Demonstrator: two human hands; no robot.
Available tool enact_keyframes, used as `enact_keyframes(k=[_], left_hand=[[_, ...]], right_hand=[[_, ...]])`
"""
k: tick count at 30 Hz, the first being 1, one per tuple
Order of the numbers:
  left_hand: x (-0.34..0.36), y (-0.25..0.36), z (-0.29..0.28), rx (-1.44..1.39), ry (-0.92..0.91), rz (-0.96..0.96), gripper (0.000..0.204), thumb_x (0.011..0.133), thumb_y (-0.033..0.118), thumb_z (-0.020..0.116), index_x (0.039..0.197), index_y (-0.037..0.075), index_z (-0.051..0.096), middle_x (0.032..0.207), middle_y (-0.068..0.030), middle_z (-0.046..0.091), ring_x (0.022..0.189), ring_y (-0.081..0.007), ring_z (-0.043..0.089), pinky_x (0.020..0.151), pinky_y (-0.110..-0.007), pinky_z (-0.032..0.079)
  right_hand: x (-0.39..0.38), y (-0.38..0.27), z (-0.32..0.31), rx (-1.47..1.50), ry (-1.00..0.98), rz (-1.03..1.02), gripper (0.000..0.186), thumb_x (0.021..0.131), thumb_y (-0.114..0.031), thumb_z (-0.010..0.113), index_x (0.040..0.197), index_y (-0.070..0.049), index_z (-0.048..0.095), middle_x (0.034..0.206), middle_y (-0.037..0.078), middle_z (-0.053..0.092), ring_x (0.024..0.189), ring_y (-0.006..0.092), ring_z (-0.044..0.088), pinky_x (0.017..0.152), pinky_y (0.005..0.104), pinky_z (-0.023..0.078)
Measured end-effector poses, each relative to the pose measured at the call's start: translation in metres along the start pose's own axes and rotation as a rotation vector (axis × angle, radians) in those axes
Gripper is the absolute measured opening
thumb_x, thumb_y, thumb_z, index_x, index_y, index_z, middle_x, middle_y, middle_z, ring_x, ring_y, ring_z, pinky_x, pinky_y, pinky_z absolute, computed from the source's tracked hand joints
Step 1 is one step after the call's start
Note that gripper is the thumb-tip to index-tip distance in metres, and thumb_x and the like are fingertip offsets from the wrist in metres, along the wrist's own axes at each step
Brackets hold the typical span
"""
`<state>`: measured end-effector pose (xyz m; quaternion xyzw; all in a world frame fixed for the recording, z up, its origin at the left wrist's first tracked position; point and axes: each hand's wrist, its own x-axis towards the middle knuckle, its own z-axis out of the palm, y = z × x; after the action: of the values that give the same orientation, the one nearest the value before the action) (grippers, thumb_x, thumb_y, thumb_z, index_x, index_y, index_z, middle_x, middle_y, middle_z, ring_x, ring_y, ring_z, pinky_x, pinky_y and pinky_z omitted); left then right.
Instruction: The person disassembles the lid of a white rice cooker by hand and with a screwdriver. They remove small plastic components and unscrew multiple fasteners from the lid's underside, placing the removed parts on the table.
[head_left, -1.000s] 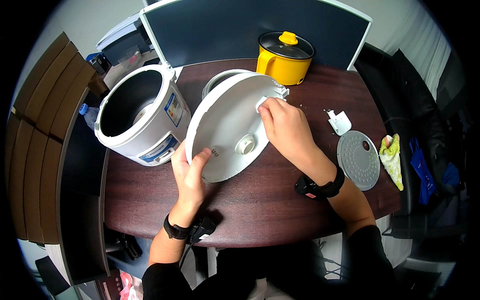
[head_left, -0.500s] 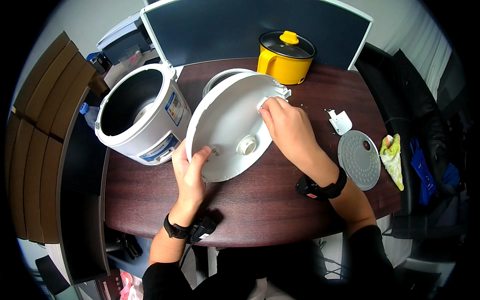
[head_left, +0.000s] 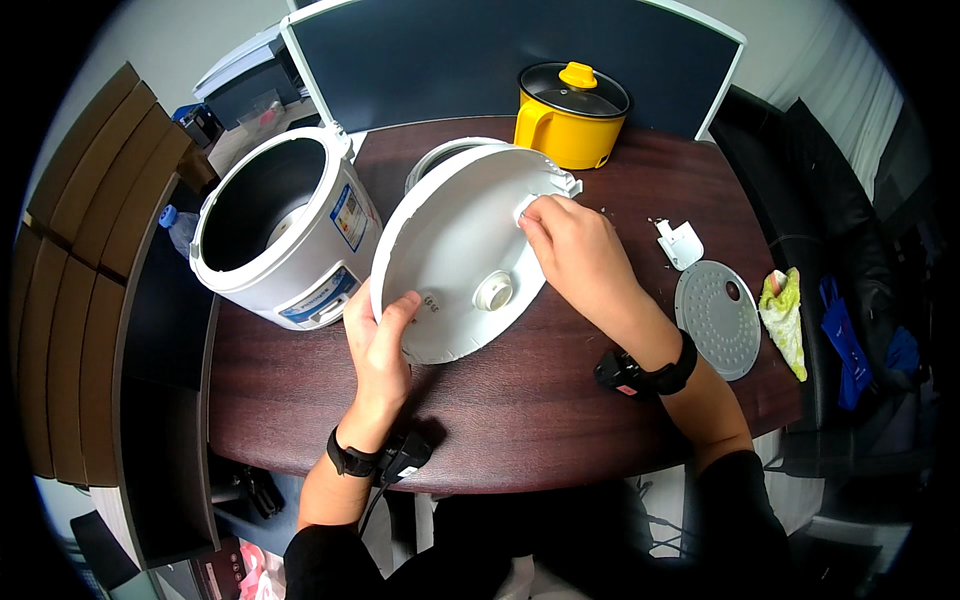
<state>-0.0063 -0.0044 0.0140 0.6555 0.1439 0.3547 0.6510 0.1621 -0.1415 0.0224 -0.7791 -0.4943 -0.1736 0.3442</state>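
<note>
A white, bowl-shaped rice cooker lid shell (head_left: 440, 235) is tilted up over the table, its hollow inside facing me. My left hand (head_left: 378, 335) grips its lower left rim, thumb on the inner face. Inside the shell, near the hinge end at the upper right, my right hand (head_left: 572, 238) is closed in a pinch on a small white piece (head_left: 523, 207), mostly covered by the fingers. A round white collar (head_left: 494, 291) stands up from the shell's inner face. Left of the shell is the lidless rice cooker body (head_left: 345, 225), white with a dark interior.
Behind the shell a round, pale-rimmed part (head_left: 440, 152) is partly hidden. A yellow pot (head_left: 570, 135) with a glass lid stands farther back. To the right lie a white plastic part (head_left: 683, 245), a grey perforated disc (head_left: 717, 325) and a yellow-green cloth (head_left: 785, 325). A divider (head_left: 430, 65) closes the far side.
My right hand and wrist have shifted very slightly, still pinching at the same spot. The left hand and the lid shell look unmoved.
</note>
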Motion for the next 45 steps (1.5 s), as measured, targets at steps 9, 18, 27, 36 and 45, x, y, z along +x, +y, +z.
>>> enact_keyframes(k=[9,18,27,36,45], left_hand=[[0.000,0.001,-0.001,-0.003,-0.015,0.009,0.025,0.076,0.015,0.053,0.090,-0.005,0.058,0.075,-0.0022,0.054,0.070,-0.0100,0.047,0.064,-0.023,0.036],[-0.003,0.007,-0.004,-0.030,-0.152,0.010,0.042,0.074,0.013,0.057,0.111,-0.006,0.055,0.093,-0.0058,0.059,0.086,-0.0129,0.053,0.078,-0.024,0.039],[-0.008,0.009,-0.019,-0.288,-0.342,-0.174,0.083,0.057,0.023,0.071,0.129,-0.003,0.040,0.119,-0.0123,0.051,0.109,-0.0244,0.048,0.095,-0.034,0.036],[-0.025,-0.021,-0.057,-0.332,-0.377,-0.316,0.089,0.056,0.033,0.075,0.128,-0.005,0.040,0.121,-0.0159,0.052,0.109,-0.0275,0.052,0.094,-0.037,0.041],[-0.020,-0.014,-0.037,-0.474,-0.402,-0.376,0.095,0.056,0.022,0.068,0.139,0.002,0.026,0.129,-0.0131,0.043,0.120,-0.0267,0.043,0.102,-0.036,0.034]], right_hand=[[0.005,0.003,-0.008,0.236,-0.097,0.159,0.015,0.086,-0.013,0.057,0.081,0.002,0.056,0.077,0.019,0.062,0.070,0.0365,0.060,0.063,0.0426,0.048],[0.003,0.002,-0.013,0.131,-0.024,0.097,0.014,0.086,-0.012,0.058,0.081,0.000,0.055,0.075,0.019,0.061,0.070,0.0369,0.060,0.062,0.0437,0.047],[0.008,-0.019,-0.054,0.246,0.035,0.053,0.011,0.086,-0.011,0.057,0.083,-0.001,0.052,0.076,0.014,0.060,0.067,0.0341,0.060,0.059,0.0405,0.047],[0.005,-0.020,-0.065,0.311,0.122,-0.077,0.010,0.085,-0.006,0.058,0.081,0.000,0.051,0.071,0.010,0.057,0.055,0.0187,0.057,0.051,0.0289,0.044],[0.009,-0.009,-0.052,0.470,0.089,0.042,0.014,0.081,-0.006,0.061,0.075,0.001,0.051,0.066,0.012,0.057,0.054,0.0213,0.058,0.052,0.0314,0.046]])
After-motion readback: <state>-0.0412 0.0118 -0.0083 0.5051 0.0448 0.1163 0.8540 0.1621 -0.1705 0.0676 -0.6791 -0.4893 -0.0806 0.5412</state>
